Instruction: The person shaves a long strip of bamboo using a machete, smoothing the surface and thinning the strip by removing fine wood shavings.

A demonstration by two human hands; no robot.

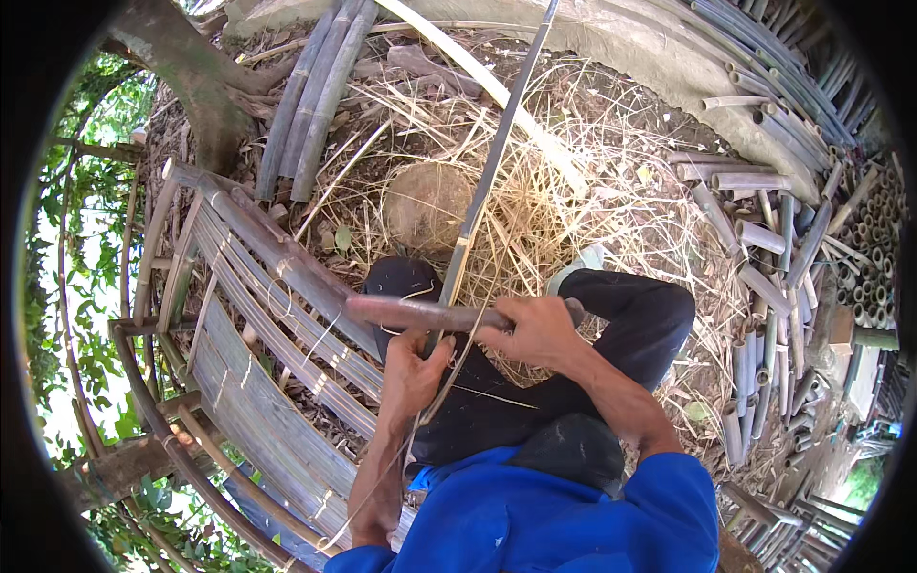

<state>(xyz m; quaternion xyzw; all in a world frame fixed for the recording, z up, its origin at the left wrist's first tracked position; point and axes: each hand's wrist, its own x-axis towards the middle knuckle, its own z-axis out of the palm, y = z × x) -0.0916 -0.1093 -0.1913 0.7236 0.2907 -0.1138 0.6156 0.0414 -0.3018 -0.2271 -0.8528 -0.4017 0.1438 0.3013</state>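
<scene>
Bamboo strip (pixel 499 143), long and narrow, slants from the top edge down to the person's lap. Just below a brown, stick-shaped tool (pixel 430 313), the left hand (pixel 416 374) is curled closed, thumb and fingers pinching the strip. The right hand (pixel 535 329) is wrapped firmly around the tool near its right end, knuckles upward; the tool lies crosswise over the strip, its reddish end pointing left. Whether a blade sits under the right fingers is hidden. Thin slivers hang near the left hand. Beneath are black trousers (pixel 635 310); beyond the knees lie pale shavings (pixel 535 229) and a round stump (pixel 428 205).
</scene>
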